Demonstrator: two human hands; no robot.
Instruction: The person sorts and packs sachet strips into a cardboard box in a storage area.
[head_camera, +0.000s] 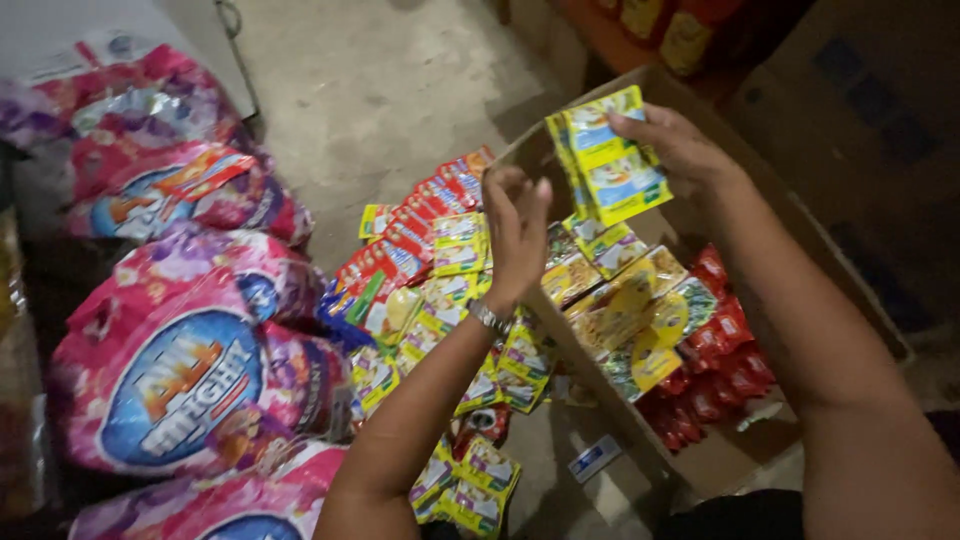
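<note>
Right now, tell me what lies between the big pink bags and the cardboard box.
In the head view, strips of small yellow and red sachets lie spread on the concrete floor between the pink bags and the cardboard box.

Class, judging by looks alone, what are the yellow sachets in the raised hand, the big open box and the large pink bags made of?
Yellow sachets: probably thin plastic film, glossy, with creased edges.
Big open box: apparently corrugated cardboard, matte brown, folded flaps.
Large pink bags: likely plastic film, shiny and wrinkled.
</note>
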